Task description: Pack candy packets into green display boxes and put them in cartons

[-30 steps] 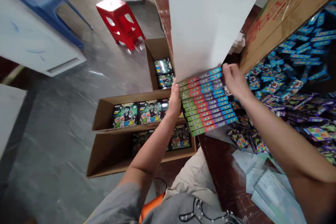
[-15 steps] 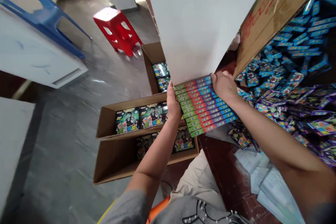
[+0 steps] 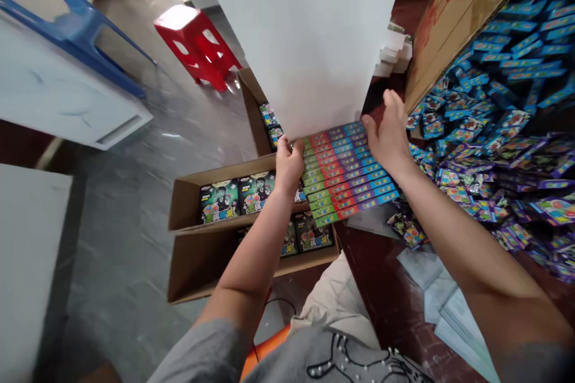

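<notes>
A block of slim candy packs (image 3: pixel 345 173), coloured in green, red, purple and blue bands, lies in front of me in tidy rows. A tall white card panel (image 3: pixel 314 36) rises from its far edge, like a raised lid. My left hand (image 3: pixel 288 164) is closed on the far left corner, where the panel meets the packs, with its fingertips partly hidden. At the right side, my right hand (image 3: pixel 390 137) is open, fingers stretched upward and thumb close to the far right corner. Whether that thumb touches the packs I cannot tell.
Long cardboard cartons (image 3: pixel 188 206) with dark green printed boxes (image 3: pixel 219 202) stand at the left. Loose blue packs (image 3: pixel 516 54) and purple packs (image 3: pixel 552 209) are heaped right, beside a big carton (image 3: pixel 449 24). A red stool (image 3: pixel 197 45) stands on the floor.
The white panel and the packs have shifted slightly left. My right hand has loosened from the far right corner, its fingers now stretched out. My left hand has moved slightly left along with the corner.
</notes>
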`<act>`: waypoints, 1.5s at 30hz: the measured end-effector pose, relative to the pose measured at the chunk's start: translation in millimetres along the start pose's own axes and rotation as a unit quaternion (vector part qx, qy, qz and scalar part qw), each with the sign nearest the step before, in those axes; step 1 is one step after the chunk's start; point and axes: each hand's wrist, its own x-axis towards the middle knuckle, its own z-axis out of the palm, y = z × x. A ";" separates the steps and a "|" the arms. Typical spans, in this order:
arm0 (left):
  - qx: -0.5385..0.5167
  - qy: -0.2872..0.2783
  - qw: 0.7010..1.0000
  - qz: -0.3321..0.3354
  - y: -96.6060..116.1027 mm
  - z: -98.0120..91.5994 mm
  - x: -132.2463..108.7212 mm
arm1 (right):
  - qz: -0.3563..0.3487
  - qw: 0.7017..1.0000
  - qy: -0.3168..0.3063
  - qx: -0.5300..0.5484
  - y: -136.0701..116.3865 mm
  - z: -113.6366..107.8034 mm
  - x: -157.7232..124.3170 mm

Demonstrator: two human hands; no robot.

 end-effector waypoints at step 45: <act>0.161 0.067 0.983 0.055 10.2 -7.3 -95.7 | 0.138 0.986 -0.089 0.038 7.0 -32.3 -6.4</act>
